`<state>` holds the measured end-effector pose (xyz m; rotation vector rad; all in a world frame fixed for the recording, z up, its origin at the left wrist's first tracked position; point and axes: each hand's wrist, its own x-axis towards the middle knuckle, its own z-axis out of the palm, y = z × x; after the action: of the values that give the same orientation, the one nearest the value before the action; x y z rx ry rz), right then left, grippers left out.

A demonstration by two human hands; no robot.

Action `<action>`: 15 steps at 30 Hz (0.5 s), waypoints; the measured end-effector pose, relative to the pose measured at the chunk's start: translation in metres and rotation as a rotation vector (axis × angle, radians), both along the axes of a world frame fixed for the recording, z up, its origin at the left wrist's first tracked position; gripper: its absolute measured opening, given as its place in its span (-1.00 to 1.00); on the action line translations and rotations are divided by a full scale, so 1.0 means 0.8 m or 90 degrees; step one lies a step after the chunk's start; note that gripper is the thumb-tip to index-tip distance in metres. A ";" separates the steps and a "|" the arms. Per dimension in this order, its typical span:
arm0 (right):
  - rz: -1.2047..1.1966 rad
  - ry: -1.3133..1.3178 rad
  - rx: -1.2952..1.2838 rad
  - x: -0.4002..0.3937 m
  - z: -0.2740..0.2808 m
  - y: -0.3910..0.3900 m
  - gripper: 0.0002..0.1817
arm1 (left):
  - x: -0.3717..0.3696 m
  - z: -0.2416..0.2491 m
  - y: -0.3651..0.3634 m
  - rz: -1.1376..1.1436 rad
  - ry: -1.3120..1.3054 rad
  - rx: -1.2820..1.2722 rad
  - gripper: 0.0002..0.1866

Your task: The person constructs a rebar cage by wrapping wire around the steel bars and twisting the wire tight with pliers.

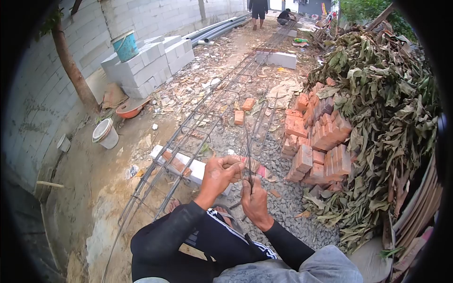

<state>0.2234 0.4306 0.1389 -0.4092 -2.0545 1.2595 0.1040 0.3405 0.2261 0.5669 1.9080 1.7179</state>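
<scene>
My right hand (255, 203) is closed around a bundle of thin dark binding wires (248, 141), which stand up out of the fist. Beside it, my left hand (221, 176) pinches at the same wires with thumb and fingers; the exact strand is too fine to make out. To the left of both hands, a long rebar cage (200, 112) runs away from me. Its near end rests over a pale block (196, 171) with a piece of brick on it.
Red bricks (330, 134) are stacked on the right beside a heap of dry leaves (377, 94). Grey blocks (144, 70) carrying a blue bucket (125, 46) stand by the left wall. A white bucket (106, 134) sits nearer. Two people are farther off.
</scene>
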 end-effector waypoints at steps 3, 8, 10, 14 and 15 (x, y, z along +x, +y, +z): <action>-0.001 -0.029 -0.010 -0.002 0.014 -0.003 -0.84 | 0.009 0.002 -0.001 0.039 0.034 -0.022 -0.72; -0.020 -0.033 0.108 -0.006 0.031 -0.006 -0.82 | 0.013 -0.004 0.003 0.100 -0.005 0.079 -0.76; -0.035 -0.041 0.160 -0.012 0.025 -0.001 -0.81 | 0.017 0.009 0.003 0.164 -0.012 0.114 -0.77; 0.002 -0.058 0.158 -0.018 0.012 0.006 -0.80 | -0.001 0.036 -0.004 0.259 -0.214 0.202 -0.74; 0.014 -0.053 0.147 -0.019 0.010 0.002 -0.80 | -0.007 0.042 -0.011 0.235 -0.310 0.214 -0.72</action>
<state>0.2084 0.4325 0.1472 -0.3369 -2.2493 1.0170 0.0987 0.3317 0.2594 -0.1078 1.4462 2.1837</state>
